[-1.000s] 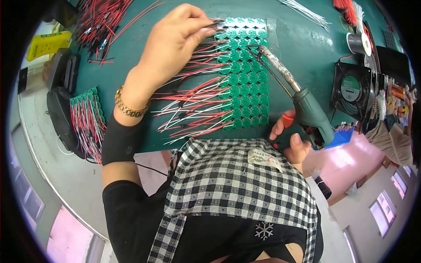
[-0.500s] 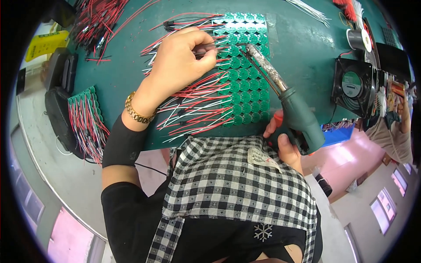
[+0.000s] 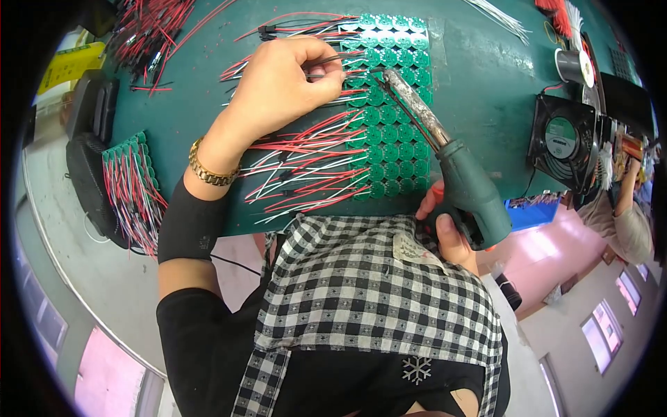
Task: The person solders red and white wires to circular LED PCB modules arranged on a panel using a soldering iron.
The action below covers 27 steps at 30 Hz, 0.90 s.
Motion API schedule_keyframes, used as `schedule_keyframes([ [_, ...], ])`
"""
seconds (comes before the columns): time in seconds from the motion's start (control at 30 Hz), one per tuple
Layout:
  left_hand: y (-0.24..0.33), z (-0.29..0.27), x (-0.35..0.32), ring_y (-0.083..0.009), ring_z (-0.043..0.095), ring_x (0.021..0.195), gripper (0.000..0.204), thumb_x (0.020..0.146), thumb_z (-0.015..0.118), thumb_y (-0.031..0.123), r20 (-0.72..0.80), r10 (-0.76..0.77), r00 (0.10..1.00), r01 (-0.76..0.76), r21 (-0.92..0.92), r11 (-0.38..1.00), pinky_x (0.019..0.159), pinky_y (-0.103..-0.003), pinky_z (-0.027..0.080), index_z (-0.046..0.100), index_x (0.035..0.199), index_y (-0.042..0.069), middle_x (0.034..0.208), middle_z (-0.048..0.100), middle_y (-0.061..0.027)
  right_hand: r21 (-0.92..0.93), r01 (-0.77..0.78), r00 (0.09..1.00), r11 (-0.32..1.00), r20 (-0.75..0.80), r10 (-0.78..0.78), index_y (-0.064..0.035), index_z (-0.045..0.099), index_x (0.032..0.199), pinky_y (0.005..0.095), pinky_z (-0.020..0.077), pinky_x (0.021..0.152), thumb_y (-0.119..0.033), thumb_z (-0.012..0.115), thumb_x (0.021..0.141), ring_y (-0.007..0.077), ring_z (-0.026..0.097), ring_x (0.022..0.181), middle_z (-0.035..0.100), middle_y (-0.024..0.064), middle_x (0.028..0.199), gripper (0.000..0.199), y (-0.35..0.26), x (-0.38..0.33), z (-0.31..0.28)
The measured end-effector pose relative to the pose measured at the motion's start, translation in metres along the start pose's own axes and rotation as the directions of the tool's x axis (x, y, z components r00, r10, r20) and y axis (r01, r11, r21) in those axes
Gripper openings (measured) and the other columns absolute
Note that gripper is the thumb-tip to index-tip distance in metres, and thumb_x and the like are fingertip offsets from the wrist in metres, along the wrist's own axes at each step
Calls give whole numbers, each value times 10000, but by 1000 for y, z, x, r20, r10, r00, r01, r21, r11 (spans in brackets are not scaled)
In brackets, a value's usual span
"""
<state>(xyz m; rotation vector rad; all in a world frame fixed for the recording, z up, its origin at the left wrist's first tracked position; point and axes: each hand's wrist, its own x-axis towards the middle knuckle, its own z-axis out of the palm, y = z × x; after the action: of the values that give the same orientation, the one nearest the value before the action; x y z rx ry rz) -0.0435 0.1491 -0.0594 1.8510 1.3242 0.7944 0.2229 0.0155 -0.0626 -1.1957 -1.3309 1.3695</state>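
Observation:
A panel of small round green circuit boards (image 3: 393,132) lies on the bench in front of me. Red, white and black wires (image 3: 309,163) fan out leftward from its left column. My left hand (image 3: 292,83) is closed in a pinch near the panel's upper left, with a thin wire (image 3: 354,72) between thumb and fingers, its end at a board. My right hand (image 3: 448,229) grips the dark green handle of a soldering gun (image 3: 472,187). The gun's worn metal barrel points up and left, and its tip is at the boards close to my left fingertips.
Loose red and black wires (image 3: 149,42) are heaped at the far left. Another wired board panel (image 3: 128,167) hangs at the left edge. A black fan (image 3: 561,142) and a solder spool (image 3: 574,66) stand at the right, above a blue bin (image 3: 531,214). White wires (image 3: 499,19) lie at the back.
The view has shifted slightly. My left hand keeps its pinch beside the panel, and the soldering gun's tip stays near the same boards.

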Motion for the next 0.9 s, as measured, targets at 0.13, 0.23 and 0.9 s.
schedule_keyframes([
  [0.13,-4,3,-1,-25,457,670,119,784,656,87,-2,5,1000,-5,-5,1000,580,-184,389,613,801,-22,734,541,31,11,-16,1000,1000,-2,16,-20,594,881,301,449,598,-147,592,792,162,548,657,588,68,745,155,4,0,0],
  [0.23,-6,6,-1,-28,461,659,118,775,665,88,-6,19,1000,-19,-4,1000,571,-185,390,615,794,-17,729,546,26,-13,-11,1000,1000,5,11,-20,595,889,299,451,592,-142,597,793,164,551,650,591,69,745,156,6,0,0],
  [0.9,-37,2,12,-61,484,627,148,757,671,109,-10,34,999,-34,49,998,580,-214,425,616,774,-28,686,549,-6,119,30,999,992,-43,-25,13,472,1214,306,452,608,-306,632,820,162,528,649,559,87,809,531,29,8,16],
])
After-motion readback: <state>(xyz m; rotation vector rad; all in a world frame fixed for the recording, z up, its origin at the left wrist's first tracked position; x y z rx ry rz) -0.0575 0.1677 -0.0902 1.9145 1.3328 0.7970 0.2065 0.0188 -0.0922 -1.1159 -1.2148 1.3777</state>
